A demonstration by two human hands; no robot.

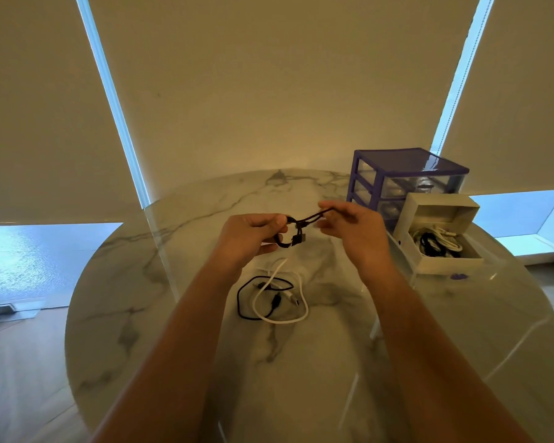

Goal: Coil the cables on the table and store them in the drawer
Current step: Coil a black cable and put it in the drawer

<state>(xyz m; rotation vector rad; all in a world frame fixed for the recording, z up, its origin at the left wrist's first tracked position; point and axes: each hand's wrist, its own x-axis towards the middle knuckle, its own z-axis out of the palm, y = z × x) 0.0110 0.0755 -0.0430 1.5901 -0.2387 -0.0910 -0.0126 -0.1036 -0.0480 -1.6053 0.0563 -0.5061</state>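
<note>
coil of black cable in left hand grip; right hand pinches tail.

Two hands, one drawer unit, one open drawer, three loose cables.

No legible text, label, brand, number or sign appears on any surface in the head view. The purple-framed plastic drawer unit and the open white cardboard box on the round marble-patterned counter carry no readable markings.
</note>
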